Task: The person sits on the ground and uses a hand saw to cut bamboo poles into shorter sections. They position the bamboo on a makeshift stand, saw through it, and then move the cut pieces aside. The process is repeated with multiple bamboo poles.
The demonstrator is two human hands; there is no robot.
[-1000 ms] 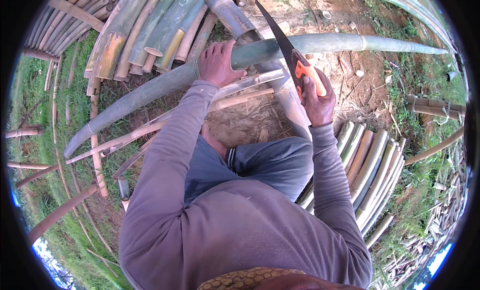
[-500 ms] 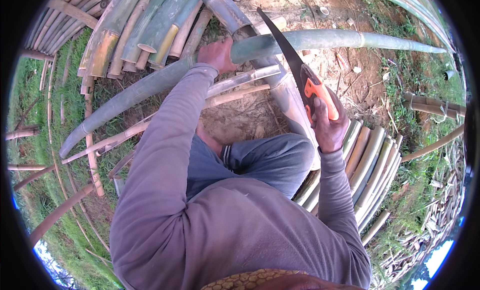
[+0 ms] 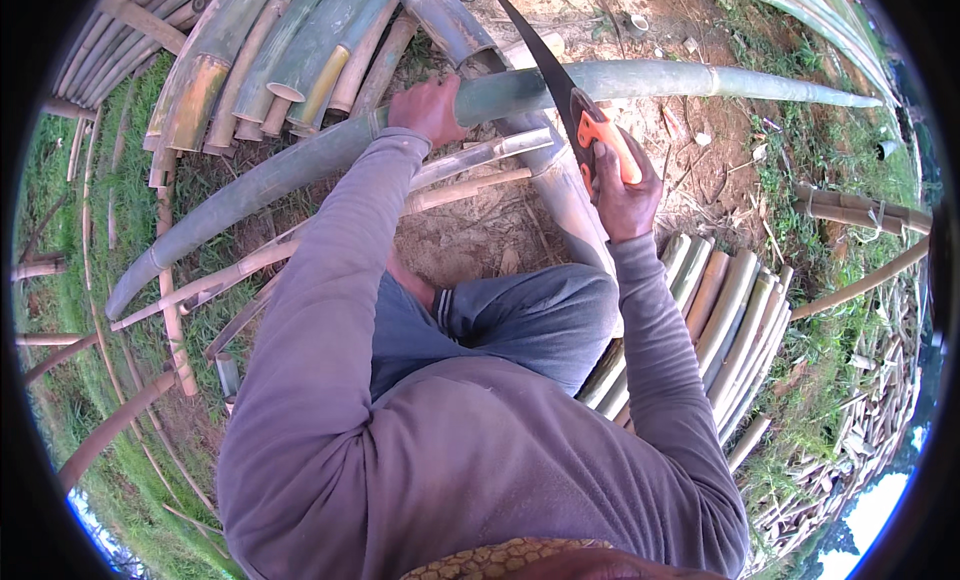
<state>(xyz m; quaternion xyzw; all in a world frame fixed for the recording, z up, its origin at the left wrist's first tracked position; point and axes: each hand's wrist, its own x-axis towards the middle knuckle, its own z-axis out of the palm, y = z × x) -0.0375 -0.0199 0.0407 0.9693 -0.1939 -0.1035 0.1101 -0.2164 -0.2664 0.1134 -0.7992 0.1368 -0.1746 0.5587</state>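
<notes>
A long green bamboo pole (image 3: 640, 81) lies crosswise in front of me, over a thicker bamboo log (image 3: 570, 195). My left hand (image 3: 427, 111) is wrapped round the pole, left of that log. In my right hand (image 3: 630, 185) is a hand saw (image 3: 548, 60), gripped by its orange and black handle. Its dark blade slants up and to the left across the pole, teeth toward the left. Whether the teeth touch the bamboo I cannot tell. Two thin bamboo pieces (image 3: 475, 162) lie below the pole, beside my left forearm.
Cut bamboo lengths (image 3: 300, 55) are stacked at the far left. Another bundle of bamboo pieces (image 3: 735, 300) lies to the right of my bent knee (image 3: 560, 320). Thin poles cross the grass at left. Bamboo scraps (image 3: 860, 440) form a heap at the lower right.
My right hand has pushed the saw forward and slightly left, so more of the blade extends beyond the pole. My left hand keeps its hold on the pole.
</notes>
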